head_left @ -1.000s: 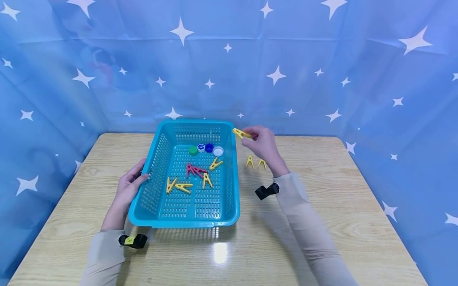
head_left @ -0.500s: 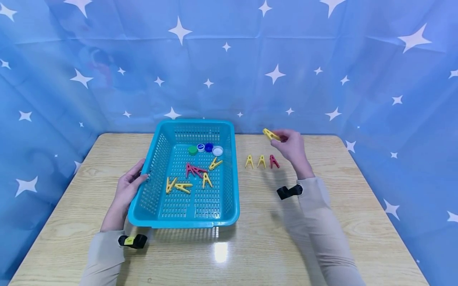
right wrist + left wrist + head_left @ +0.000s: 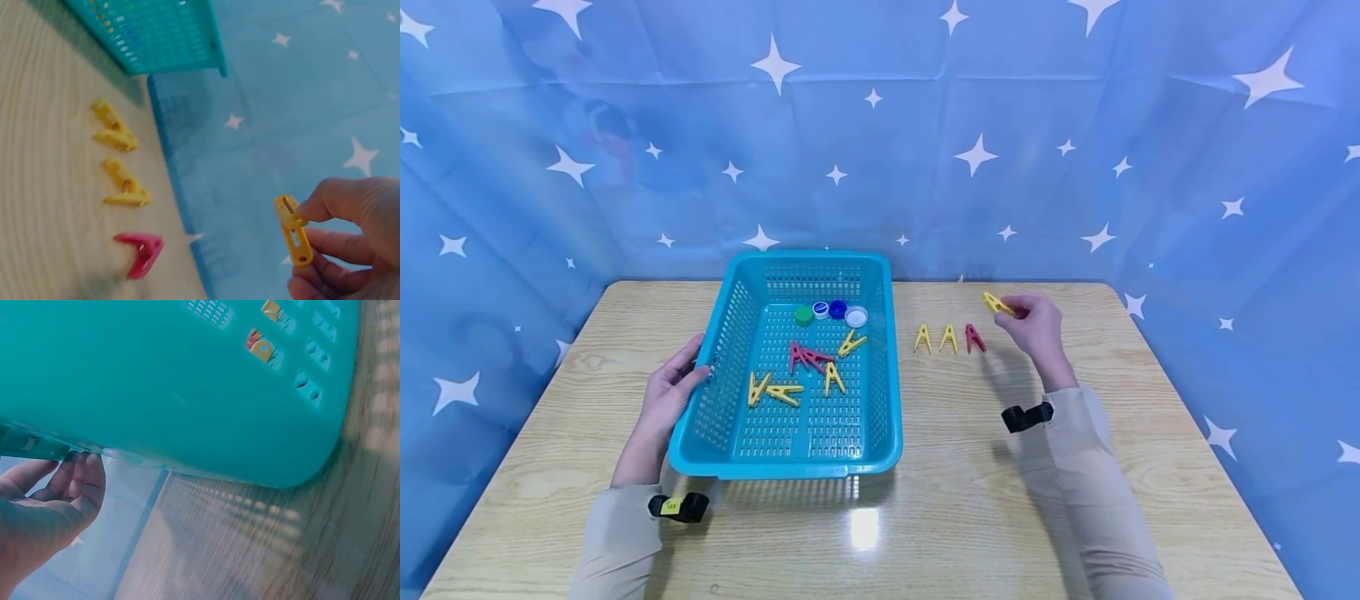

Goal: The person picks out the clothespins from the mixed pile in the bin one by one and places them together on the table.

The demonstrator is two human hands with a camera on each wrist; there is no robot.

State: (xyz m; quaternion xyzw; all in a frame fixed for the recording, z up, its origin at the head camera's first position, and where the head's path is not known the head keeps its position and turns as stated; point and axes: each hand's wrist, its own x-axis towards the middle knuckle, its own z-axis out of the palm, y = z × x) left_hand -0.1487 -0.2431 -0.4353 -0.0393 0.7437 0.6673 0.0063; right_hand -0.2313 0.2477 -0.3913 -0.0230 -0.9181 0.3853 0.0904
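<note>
A blue-green plastic basket [image 3: 811, 468] stands on the table, its left rim gripped by my left hand [image 3: 670, 390]. In the left wrist view, the fingers curl at the basket's edge. Inside lie several yellow clothespins [image 3: 784, 393] and red clothespins [image 3: 812, 358]. To the right, my right hand [image 3: 1033, 329] pinches a yellow clothespin [image 3: 997, 304] between thumb and fingers, above the table. Below and left of that hand, two yellow clothespins [image 3: 948, 338] and one red clothespin [image 3: 974, 338] form a row on the wood.
Several round caps sit in the basket's far part, among them a green cap [image 3: 804, 316] and a white cap [image 3: 856, 317]. The wooden table [image 3: 970, 517] ends at the back against a blue curtain [image 3: 880, 167] with white stars.
My right hand has carried the yellow clothespin rightward from the basket's far right corner and somewhat lower, uncovering the red clothespin in the row. My left hand stays on the rim.
</note>
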